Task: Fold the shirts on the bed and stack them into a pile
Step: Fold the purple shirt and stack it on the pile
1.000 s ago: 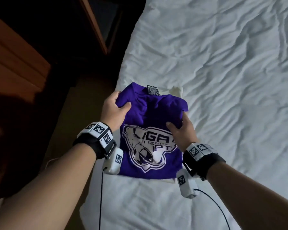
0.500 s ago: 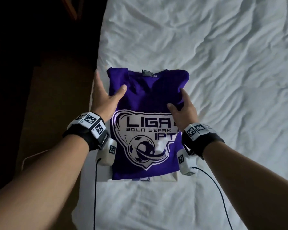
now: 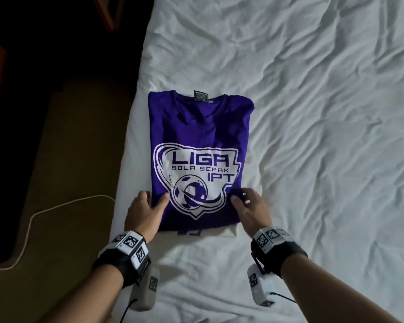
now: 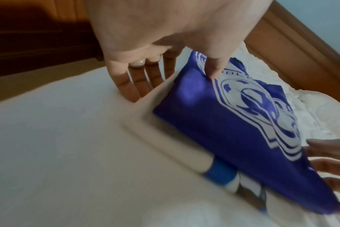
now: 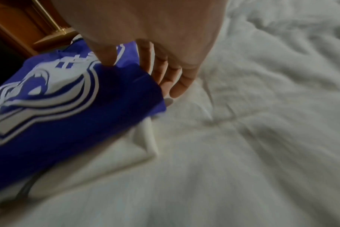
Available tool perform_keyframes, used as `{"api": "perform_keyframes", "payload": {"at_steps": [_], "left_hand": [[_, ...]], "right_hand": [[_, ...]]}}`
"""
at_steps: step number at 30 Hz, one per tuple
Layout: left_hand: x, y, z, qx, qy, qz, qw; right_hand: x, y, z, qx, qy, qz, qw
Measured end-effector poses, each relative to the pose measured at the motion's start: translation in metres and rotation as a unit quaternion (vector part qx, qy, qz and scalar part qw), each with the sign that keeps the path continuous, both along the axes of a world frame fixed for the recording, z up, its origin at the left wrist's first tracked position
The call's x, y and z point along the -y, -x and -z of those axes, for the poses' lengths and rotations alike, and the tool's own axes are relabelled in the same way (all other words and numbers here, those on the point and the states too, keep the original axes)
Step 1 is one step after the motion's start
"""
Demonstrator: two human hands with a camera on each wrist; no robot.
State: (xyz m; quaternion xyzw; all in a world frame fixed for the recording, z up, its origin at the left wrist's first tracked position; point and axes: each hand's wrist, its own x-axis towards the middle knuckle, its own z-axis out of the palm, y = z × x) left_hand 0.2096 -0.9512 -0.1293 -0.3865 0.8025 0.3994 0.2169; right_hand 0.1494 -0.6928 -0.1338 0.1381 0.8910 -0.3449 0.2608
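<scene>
A folded purple shirt with a white football logo lies flat on a folded white shirt, near the bed's left edge. My left hand is at the purple shirt's lower left corner. Its thumb rests on the purple shirt, and its fingers reach down along the pile's edge, tips hidden behind the white shirt. My right hand pinches the lower right edge. There the thumb lies on the purple shirt and the fingers are tucked beneath its edge, above the white shirt.
The wrinkled white bed sheet stretches far to the right and ahead. The bed's left edge runs just beside the pile. Beyond it lies dark floor with a white cable, and wooden furniture stands at the top left.
The purple shirt was held up and tilted; now it lies flat on the white shirt. Both hands have slid from its upper sides down to its lower corners.
</scene>
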Motion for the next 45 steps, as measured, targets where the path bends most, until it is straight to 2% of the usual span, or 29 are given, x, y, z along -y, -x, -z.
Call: {"api": "perform_keyframes", "payload": {"at_steps": [3,6,9,12,15,17,21,24,26,29,31,39,42,43,45], "left_hand": [[-0.009,-0.019,-0.009,0.002,-0.027,-0.01,1.0],[-0.005,-0.024,-0.009,-0.052,0.027,0.015,0.998],[0.001,-0.027,-0.006,-0.104,0.071,0.044,0.991],[0.005,-0.036,0.002,-0.102,0.081,0.048,0.99],[0.009,-0.047,0.006,-0.099,0.147,0.052,0.983],[0.005,-0.052,0.002,-0.124,0.177,0.098,0.972],[-0.007,-0.053,0.004,-0.176,0.209,0.256,0.927],[-0.006,-0.045,0.008,-0.209,0.255,0.324,0.887],[-0.006,-0.041,0.005,-0.222,0.294,0.386,0.846],[-0.004,-0.039,-0.001,-0.213,0.298,0.491,0.791],[-0.001,-0.043,0.001,-0.206,0.294,0.522,0.774],[0.021,-0.067,0.004,-0.25,0.316,0.483,0.778],[0.023,-0.075,0.004,-0.216,0.308,0.523,0.764],[0.022,-0.075,0.004,-0.206,0.297,0.527,0.769],[0.015,-0.069,0.0,-0.201,0.273,0.513,0.789]], "right_hand": [[-0.004,-0.02,-0.002,0.004,-0.04,-0.035,0.999],[-0.005,-0.025,-0.008,-0.012,-0.063,-0.033,0.997],[-0.004,-0.032,-0.016,-0.002,-0.012,-0.019,1.0],[-0.009,-0.042,-0.018,0.064,0.066,0.007,0.996],[-0.015,-0.051,-0.012,0.117,0.066,-0.017,0.991],[-0.015,-0.055,-0.007,0.1,0.051,-0.006,0.994],[-0.012,-0.052,-0.003,0.05,0.055,0.087,0.993],[-0.01,-0.049,-0.002,0.045,0.044,0.067,0.996],[-0.009,-0.048,-0.002,0.041,0.049,0.055,0.996],[-0.008,-0.047,-0.003,0.033,0.055,0.058,0.996],[-0.008,-0.048,-0.003,0.03,0.053,0.05,0.997],[-0.017,-0.05,-0.003,0.03,0.079,0.034,0.996],[-0.019,-0.052,-0.003,0.043,0.019,-0.039,0.998],[-0.019,-0.053,-0.004,0.026,-0.011,-0.071,0.997],[-0.016,-0.054,-0.01,-0.081,-0.072,-0.118,0.987]]}}
